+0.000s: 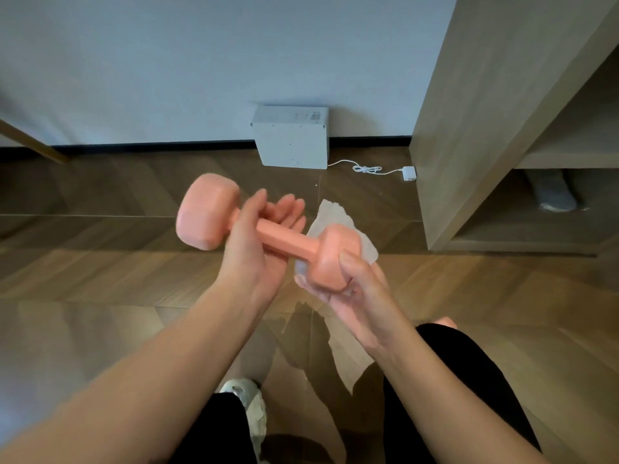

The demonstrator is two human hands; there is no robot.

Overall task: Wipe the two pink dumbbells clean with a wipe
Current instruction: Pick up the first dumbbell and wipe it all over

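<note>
1. Two bare forearms are seen reaching in from the bottom edge, above black trouser legs (pixel 469 380) and a white shoe (pixel 248 396) planted on the floor.
2. One pink dumbbell (pixel 271 234) is held in the air between the hands, over the wooden floor (pixel 100 262). It is tilted so that its far head sits higher on the left and its near head lower on the right.
3. The left hand (pixel 251 246) is laid against the handle just beside the far head. Its fingers are stretched out straight past the handle and are not closed round it.
4. The right hand (pixel 355 289) is curled round the near head, with the thumb pressed on top and the fingers cupped underneath.
5. A white wipe (pixel 330 214) is caught between that hand and the near head. One part is seen sticking out behind the head, and another part hangs down below the wrist.
6. A white box (pixel 291 139) is stood on the floor against the pale wall (pixel 167 61), well behind the dumbbell.
7. A white cable (pixel 366 169) is laid from the box to a small white plug (pixel 409 173) at the foot of a wooden shelf unit (pixel 469 128) on the right.
8. A grey shoe (pixel 552 195) is kept in the bottom compartment of that unit.
</note>
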